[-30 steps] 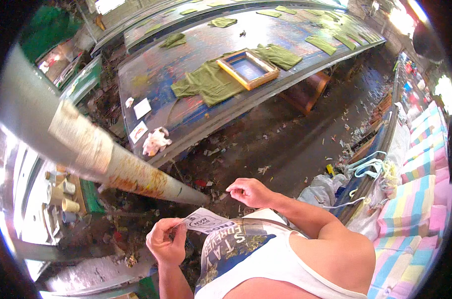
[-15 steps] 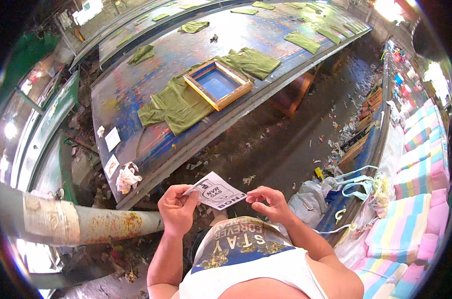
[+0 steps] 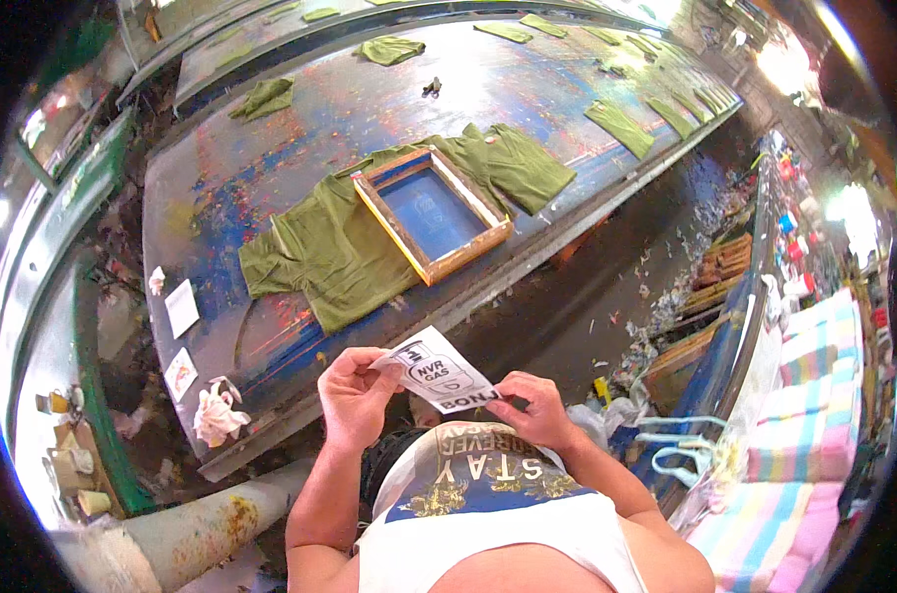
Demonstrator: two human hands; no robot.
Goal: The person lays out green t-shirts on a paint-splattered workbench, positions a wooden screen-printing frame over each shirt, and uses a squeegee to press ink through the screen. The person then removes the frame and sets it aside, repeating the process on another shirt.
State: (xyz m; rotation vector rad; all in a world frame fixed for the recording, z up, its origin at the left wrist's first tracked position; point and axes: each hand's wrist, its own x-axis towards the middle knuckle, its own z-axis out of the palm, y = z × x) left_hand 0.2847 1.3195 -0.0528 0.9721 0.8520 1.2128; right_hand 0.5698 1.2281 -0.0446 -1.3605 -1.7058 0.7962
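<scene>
1. Far L, low: a pale, rust-stained pole [image 3: 216, 524] slanted in, w/ a wrapped band around it.
2. L end of the long tbl [image 3: 197, 178]: a white card [image 3: 182, 308], a picture card [image 3: 180, 375] just below it, then a crumpled pinkish wad [image 3: 221, 413] nr the corner (cloth or paper, couldn't tell).
3. Mid-tbl: a green shirt [image 3: 320, 257] lay spread out, w/ a wood-framed blue screen [image 3: 434, 212] resting partly on it.
4. L hand [image 3: 358, 395]: thumb & fingers pinched the L corner of the printed sheet [image 3: 437, 374], same as half a sec ago.
5. The sheet itself was off the tbl, held tilted btwn both hands in front of the torso, print side up.
6. R hand [image 3: 532, 405]: the main change. It was well apart from the sheet 1 sec ago; now thumb & fingertips pinched its R corner. Prob. meant the sheet was steadier w/ two grips, not one.
7. Far R: teal straps [image 3: 686, 465] hung by a ledge, & pastel striped pads [image 3: 804, 435] lay in a row beside them.
</scene>
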